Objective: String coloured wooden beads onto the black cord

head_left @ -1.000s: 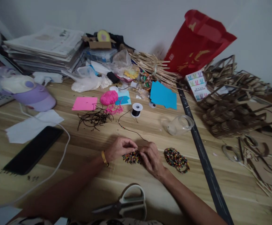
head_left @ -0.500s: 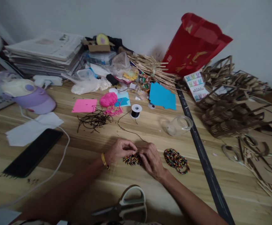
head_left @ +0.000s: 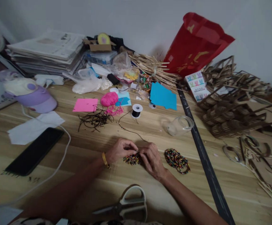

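Just above a small pile of mixed-colour beads (head_left: 132, 159), my left hand (head_left: 121, 150) is closed in a pinch; what its fingertips hold is too small to make out. My right hand (head_left: 152, 160) is closed too, its fingertips meeting the left ones over the pile's right end. A thin black cord (head_left: 133, 132) with a few beads on it runs from a white spool (head_left: 137, 111) to my right hand, which pinches it. Right of that hand lies a coiled heap of beaded strings (head_left: 177, 161).
Scissors (head_left: 133, 203) lie near the front edge. A glass jar (head_left: 180, 125) rests on its side at right. Black cord pieces (head_left: 95, 118), pink yarn (head_left: 109, 99) and blue paper (head_left: 163, 96) lie farther back. A phone (head_left: 34, 152) and white cable (head_left: 64, 153) are at left.
Both hands keep their pinch over the beads almost unmoved. The whole view has shifted very slightly.
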A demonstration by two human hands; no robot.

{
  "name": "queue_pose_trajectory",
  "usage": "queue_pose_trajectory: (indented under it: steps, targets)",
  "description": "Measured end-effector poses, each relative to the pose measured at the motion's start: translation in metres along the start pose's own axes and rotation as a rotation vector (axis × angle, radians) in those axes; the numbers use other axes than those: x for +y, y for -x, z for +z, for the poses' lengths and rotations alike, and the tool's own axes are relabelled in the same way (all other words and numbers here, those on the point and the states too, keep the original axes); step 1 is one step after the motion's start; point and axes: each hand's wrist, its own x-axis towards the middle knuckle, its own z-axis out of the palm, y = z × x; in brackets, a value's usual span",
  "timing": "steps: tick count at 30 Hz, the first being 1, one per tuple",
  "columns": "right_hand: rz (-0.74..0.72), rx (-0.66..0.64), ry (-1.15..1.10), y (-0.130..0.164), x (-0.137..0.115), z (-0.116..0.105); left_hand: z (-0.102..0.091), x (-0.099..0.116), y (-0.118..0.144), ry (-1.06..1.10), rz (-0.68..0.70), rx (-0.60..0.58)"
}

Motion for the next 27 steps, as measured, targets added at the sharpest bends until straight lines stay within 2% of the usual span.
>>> queue_pose_trajectory:
  steps: [27]
  targets:
    - [-0.009,0.012,0.003,-0.0009,-0.0011,0.0008,0.0049,-0.0007,0.0006,-0.028,0.021,-0.015]
